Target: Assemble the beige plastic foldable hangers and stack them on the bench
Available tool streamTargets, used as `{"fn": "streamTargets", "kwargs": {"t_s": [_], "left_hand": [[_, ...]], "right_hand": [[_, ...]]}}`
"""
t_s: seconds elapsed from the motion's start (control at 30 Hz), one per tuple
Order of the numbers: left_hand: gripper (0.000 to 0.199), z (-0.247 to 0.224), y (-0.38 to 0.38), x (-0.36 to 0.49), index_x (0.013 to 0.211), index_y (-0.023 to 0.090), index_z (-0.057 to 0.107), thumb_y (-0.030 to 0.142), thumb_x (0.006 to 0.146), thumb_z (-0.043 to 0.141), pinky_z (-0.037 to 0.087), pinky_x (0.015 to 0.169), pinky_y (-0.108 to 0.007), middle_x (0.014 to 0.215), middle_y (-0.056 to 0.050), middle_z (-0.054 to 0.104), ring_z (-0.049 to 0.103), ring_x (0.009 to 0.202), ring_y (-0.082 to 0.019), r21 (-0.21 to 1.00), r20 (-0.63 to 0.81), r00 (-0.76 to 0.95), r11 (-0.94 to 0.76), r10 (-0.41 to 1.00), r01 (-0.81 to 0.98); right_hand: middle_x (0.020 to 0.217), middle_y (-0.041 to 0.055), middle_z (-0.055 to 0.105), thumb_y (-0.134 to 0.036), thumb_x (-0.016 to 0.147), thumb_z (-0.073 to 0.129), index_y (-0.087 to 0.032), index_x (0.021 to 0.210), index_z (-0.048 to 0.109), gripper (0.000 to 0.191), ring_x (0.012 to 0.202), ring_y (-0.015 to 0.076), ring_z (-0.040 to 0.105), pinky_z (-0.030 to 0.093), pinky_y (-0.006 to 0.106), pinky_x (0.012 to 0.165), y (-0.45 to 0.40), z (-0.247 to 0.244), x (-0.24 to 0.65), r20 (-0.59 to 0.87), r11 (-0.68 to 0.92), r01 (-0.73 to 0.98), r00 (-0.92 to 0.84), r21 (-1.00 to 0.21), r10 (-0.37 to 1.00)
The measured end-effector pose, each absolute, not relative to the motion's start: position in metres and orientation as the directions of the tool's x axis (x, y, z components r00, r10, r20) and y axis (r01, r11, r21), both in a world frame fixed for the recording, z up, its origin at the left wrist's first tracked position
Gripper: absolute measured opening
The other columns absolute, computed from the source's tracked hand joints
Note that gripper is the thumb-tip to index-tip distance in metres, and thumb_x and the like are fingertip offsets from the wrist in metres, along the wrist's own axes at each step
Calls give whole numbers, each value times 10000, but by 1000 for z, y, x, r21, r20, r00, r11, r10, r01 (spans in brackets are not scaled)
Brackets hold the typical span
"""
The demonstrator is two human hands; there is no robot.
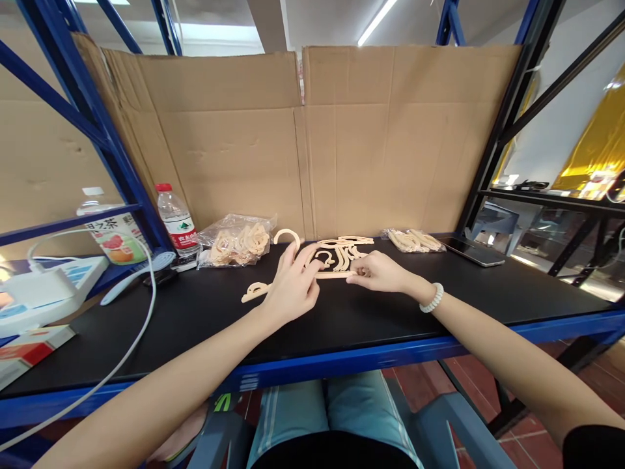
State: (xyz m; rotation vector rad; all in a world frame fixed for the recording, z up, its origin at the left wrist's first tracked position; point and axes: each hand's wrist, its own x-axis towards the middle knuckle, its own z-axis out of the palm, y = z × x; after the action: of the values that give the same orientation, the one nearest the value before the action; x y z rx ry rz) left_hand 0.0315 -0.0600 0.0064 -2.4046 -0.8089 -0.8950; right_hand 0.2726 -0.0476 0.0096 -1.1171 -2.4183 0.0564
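Note:
Several pale wooden pieces (342,258), curved and straight, lie together on the black table mat. My left hand (293,279) is over their left side, its fingers spread and bent downward; whether it grips a piece is hard to make out. A curved arch piece (287,233) shows just beyond its fingertips. My right hand (374,271) pinches the right end of a straight wooden strip (333,275) at the near edge of the group. Left of my left wrist lies another wooden piece with a rounded top (254,290).
Behind stand bagged wooden rings (239,244), bagged wooden sticks (415,240) and a red-capped bottle (177,221). A phone (472,250) lies at the right. A spoon-shaped item (139,276), a white cable (141,332) and a power strip (73,286) are at the left.

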Motion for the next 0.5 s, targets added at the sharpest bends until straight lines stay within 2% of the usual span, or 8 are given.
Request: {"fn": "streamTargets", "kwargs": {"t_s": [0.1, 0.17, 0.23, 0.33, 0.4, 0.5], "left_hand": [[251, 6, -66, 38, 1040, 151, 598, 80, 817, 507, 240, 1051, -687, 1512, -152, 306, 110, 1415, -437, -220, 778, 533, -651, 333, 727], [264, 6, -69, 41, 1092, 159, 589, 86, 853, 500, 216, 1051, -707, 1522, -157, 292, 60, 1429, -442, -256, 816, 509, -617, 275, 744], [291, 5, -70, 43, 1144, 171, 572, 83, 880, 488, 247, 1067, -669, 1483, -151, 369, 144, 1428, -407, -323, 811, 550, -632, 198, 704], [301, 0, -65, 51, 1196, 161, 542, 92, 913, 465, 379, 1042, -539, 1326, -146, 547, 442, 1295, -319, -386, 720, 676, -719, 157, 577], [255, -5, -59, 59, 1175, 130, 540, 123, 936, 453, 476, 935, -467, 1179, -145, 627, 589, 1107, -282, -356, 666, 716, -754, 209, 551], [184, -12, -50, 69, 1061, 117, 546, 195, 980, 400, 526, 761, -391, 1010, -120, 649, 638, 926, -248, -269, 639, 706, -772, 304, 576]], "right_hand": [[512, -30, 446, -415, 845, 575, -173, 604, 494, 351, 482, 88, 349, 256, 237, 524, -48, 12, 274, 482, 649, 704, -479, -288, 734], [509, -27, 439, -444, 856, 550, -175, 589, 479, 386, 481, 88, 339, 254, 241, 518, -50, 14, 275, 515, 645, 699, -448, -308, 731], [512, -25, 437, -461, 864, 528, -178, 581, 472, 405, 485, 90, 331, 254, 242, 515, -51, 16, 275, 535, 643, 704, -434, -301, 725], [506, -22, 440, -456, 856, 530, -180, 571, 470, 401, 478, 90, 327, 254, 241, 513, -52, 16, 274, 543, 634, 731, -436, -251, 718], [498, -24, 441, -426, 842, 552, -180, 562, 465, 382, 472, 88, 325, 255, 241, 518, -53, 14, 273, 532, 624, 753, -448, -208, 719], [505, -26, 445, -381, 830, 574, -181, 571, 471, 343, 475, 88, 329, 255, 243, 531, -52, 10, 271, 496, 622, 767, -484, -156, 721]]}}
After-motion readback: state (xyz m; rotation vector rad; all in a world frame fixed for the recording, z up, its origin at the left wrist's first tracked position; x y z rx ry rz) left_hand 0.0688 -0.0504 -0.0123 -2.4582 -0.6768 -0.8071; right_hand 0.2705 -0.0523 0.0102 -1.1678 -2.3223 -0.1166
